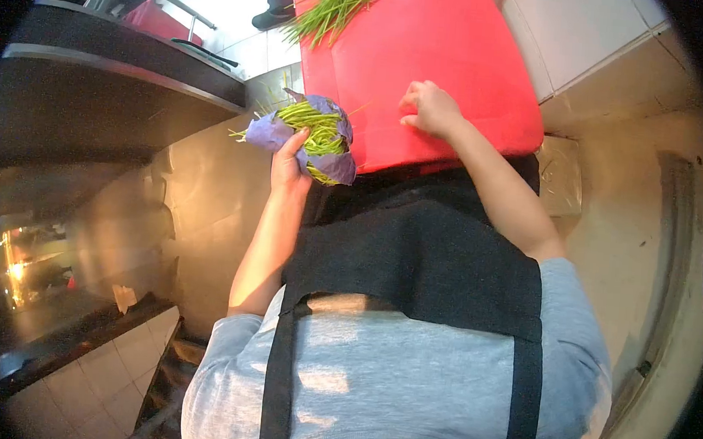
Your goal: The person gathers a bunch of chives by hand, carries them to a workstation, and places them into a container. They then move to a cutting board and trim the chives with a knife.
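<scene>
My left hand [292,162] is closed around a bundle of chives [321,136], thin green stalks partly wrapped in torn purple paper [269,134]. The thumb presses on the stalks from the front, and the other fingers are hidden behind the wrap. Some stalk ends stick out at the left. Over the near part of a red board [461,48], my right hand [432,109] has its fingers curled in towards the thumb. Whether anything is pinched there is too small to tell. A loose pile of chives [338,8] lies at the board's far left corner.
A dark-edged metal counter [135,49] runs along the left side. Beyond the board, another person's dark shoe [273,18] stands on the white tiled floor. A tiled wall [576,31] borders the board at the right, with a box-like object [561,175] below it.
</scene>
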{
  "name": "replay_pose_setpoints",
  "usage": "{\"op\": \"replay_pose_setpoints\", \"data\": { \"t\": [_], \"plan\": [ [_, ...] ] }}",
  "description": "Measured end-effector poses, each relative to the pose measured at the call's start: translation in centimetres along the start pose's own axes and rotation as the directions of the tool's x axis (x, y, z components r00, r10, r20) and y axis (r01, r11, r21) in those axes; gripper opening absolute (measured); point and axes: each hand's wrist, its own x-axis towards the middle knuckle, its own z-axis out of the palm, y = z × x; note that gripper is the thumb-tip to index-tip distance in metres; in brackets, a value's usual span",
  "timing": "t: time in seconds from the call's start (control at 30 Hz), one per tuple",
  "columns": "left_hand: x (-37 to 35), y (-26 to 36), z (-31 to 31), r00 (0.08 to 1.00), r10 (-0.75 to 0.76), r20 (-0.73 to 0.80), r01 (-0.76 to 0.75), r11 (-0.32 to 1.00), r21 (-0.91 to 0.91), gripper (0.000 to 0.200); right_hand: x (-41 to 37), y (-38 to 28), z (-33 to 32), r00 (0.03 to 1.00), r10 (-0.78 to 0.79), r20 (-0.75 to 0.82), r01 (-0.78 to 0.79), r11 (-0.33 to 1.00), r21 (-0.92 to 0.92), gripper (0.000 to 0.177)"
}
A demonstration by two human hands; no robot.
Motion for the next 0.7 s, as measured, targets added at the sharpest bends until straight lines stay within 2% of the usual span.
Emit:
{"op": "replay_pose_setpoints", "data": {
  "t": [0.03,0.13,0.23,0.33,0.4,0.43,0.47,0.53,0.6,0.67,0.7],
  "plan": [
    [-0.2,0.1,0.2,1.000,0.012,-0.017,-0.012,1.000,0.011,0.042,-0.2,-0.1,0.5,1.000,-0.006,-0.021,0.005,0.999,-0.048,0.016],
    [0.2,-0.1,-0.3,0.998,0.033,-0.047,-0.031,0.998,0.052,0.042,-0.6,0.0,2.4,0.999,0.019,-0.042,-0.030,0.954,-0.298,0.015],
    [0.5,0.0,-0.9,0.998,0.027,-0.058,-0.024,0.998,0.056,0.042,-1.2,-0.3,3.7,0.984,-0.056,-0.170,-0.017,0.916,-0.402,0.016],
    [0.7,-0.2,-1.1,0.994,0.056,-0.090,-0.050,0.996,0.072,0.044,-0.4,-0.6,2.8,0.987,0.075,-0.142,-0.117,0.940,-0.320,0.018],
    [0.8,-0.2,-0.5,0.990,0.095,-0.100,-0.084,0.990,0.109,0.046,1.0,-2.5,1.7,0.953,0.069,-0.295,-0.077,0.997,-0.016,0.015],
    [0.4,-0.2,-0.2,0.988,0.114,-0.100,-0.100,0.986,0.135,0.047,1.7,-4.5,0.7,0.928,0.081,-0.363,-0.034,0.990,0.134,0.013],
    [0.2,0.0,0.1,0.986,0.131,-0.102,-0.114,0.981,0.157,0.048,2.3,-6.6,-0.3,0.936,0.027,-0.351,0.063,0.968,0.242,0.013],
    [0.2,0.3,-0.1,0.994,0.057,-0.089,-0.044,0.989,0.141,0.051,2.3,-11.9,-2.4,0.926,-0.120,-0.357,0.270,0.871,0.410,0.011],
    [-0.3,0.5,0.6,0.997,0.039,-0.067,-0.031,0.992,0.123,0.052,2.6,-14.6,-1.8,0.878,-0.274,-0.393,0.386,0.891,0.241,0.007],
    [-0.8,0.7,0.6,0.996,0.040,-0.079,-0.034,0.997,0.066,0.049,1.9,-15.6,-1.9,0.889,-0.313,-0.334,0.408,0.871,0.273,0.008],
    [-0.8,0.6,0.2,0.997,0.042,-0.064,-0.038,0.998,0.053,0.048,1.3,-15.7,-2.3,0.852,-0.296,-0.432,0.447,0.840,0.306,0.010]
  ]
}}
